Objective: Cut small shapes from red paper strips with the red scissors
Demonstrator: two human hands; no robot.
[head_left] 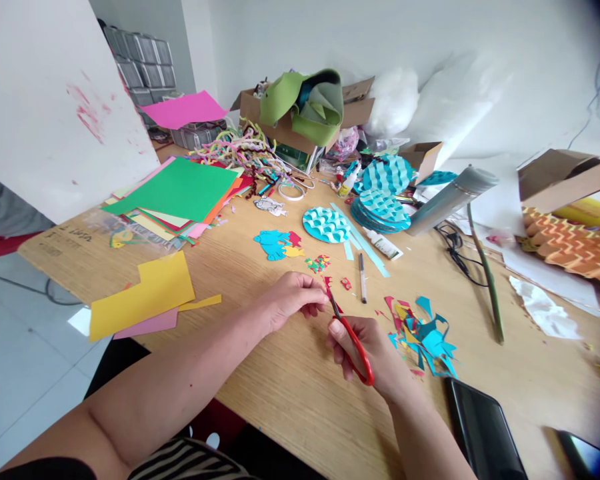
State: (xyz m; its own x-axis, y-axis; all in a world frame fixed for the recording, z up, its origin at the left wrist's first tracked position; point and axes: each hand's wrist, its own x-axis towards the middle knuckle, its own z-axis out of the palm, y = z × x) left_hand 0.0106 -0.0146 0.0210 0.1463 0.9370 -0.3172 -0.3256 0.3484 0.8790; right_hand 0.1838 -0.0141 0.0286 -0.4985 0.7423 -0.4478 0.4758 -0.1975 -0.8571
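Note:
My right hand [357,343] is closed round the handles of red-handled scissors [356,347], whose blades point up and away toward my left fingertips. A small piece of red paper [329,283] lies at the blades. My left hand [303,297] pinches that paper between thumb and fingers at its left edge; part of the paper is hidden. Just beyond the hands is a pile of tiny green, red and yellow paper bits [319,263]. Behind it lie fish-shaped cut-outs in blue [271,245], yellow [294,251] and red [295,237].
Paper scraps [430,337] lie right of my hands, near a black phone-like object [485,427]. A pen [363,278] and glue bottle [384,244] lie ahead. Stacked coloured sheets [180,190] and yellow paper [145,300] are at left. Blue wavy paper discs [380,210] stand farther back.

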